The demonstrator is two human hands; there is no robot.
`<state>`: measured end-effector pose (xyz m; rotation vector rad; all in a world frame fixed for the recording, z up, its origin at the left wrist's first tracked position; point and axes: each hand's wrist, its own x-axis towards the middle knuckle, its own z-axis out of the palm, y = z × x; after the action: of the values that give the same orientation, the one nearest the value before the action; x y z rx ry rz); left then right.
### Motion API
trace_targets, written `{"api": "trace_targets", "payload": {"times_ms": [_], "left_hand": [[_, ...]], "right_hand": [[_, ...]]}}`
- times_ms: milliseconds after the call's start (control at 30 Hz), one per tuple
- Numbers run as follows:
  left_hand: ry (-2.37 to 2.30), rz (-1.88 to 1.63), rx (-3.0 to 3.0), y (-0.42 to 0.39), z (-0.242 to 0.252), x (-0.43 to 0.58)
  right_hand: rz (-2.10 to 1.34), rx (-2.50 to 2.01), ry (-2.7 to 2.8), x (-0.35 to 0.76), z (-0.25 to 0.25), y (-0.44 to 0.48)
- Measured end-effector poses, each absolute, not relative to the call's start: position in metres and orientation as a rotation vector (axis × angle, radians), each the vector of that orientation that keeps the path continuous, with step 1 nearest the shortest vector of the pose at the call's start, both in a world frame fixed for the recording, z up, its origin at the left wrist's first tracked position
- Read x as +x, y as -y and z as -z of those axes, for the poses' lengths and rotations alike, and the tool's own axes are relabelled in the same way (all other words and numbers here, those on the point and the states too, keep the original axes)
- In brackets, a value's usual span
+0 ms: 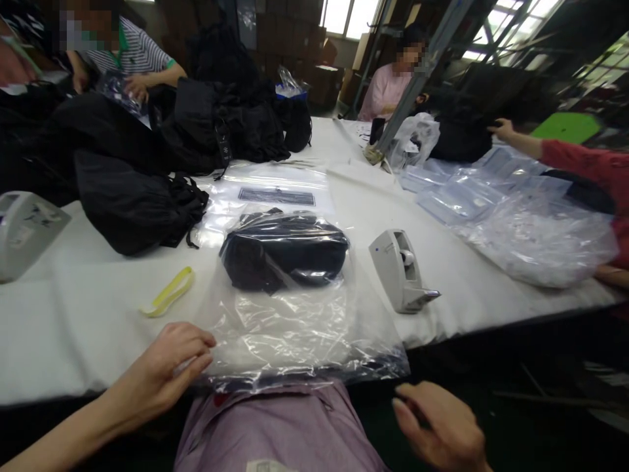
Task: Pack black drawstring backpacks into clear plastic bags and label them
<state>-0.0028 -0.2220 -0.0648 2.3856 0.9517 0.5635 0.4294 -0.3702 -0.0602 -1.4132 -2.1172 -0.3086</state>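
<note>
A clear plastic bag (295,328) lies flat in front of me, its open-looking near edge overhanging the table. Inside its far half is a folded dark fabric item (289,252), whose exact kind I cannot make out. My left hand (174,360) is at the bag's left edge, thumb and fingers closed on the film near the front corner. Just off the bag's right front corner, my right hand (439,419) hangs past the table edge, slightly blurred, thumb and forefinger a little apart and nothing visible between them.
On the white table (88,328) lie a yellow strip (170,292) and a grey tape dispenser (400,269). Another dispenser (27,233) stands far left. Black drawstring bags (132,203) are heaped left; plastic bags (535,236) lie right. Co-workers are around the table beside a metal post (417,78).
</note>
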Motion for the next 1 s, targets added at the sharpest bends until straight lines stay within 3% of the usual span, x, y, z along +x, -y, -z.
{"api": "trace_targets", "payload": {"times_ms": [167,400,667,1000], "left_hand": [[-1.385,-0.989,1.779,0.147,0.048,0.009],[-1.429,-0.878,2.189,0.089,0.081,0.053],[-1.273,-0.611,2.424,0.075,0.057,0.055],[-1.112,-0.545,2.420,0.073,0.058,0.058]], "right_hand": [[-0.106,-1.342,2.277,0.367,0.091,0.341],[-0.080,-1.652,2.494,0.326,0.122,0.258],[-0.078,-1.799,2.539,0.299,0.129,0.216],[-0.043,-1.811,2.515,0.292,0.135,0.209]]}}
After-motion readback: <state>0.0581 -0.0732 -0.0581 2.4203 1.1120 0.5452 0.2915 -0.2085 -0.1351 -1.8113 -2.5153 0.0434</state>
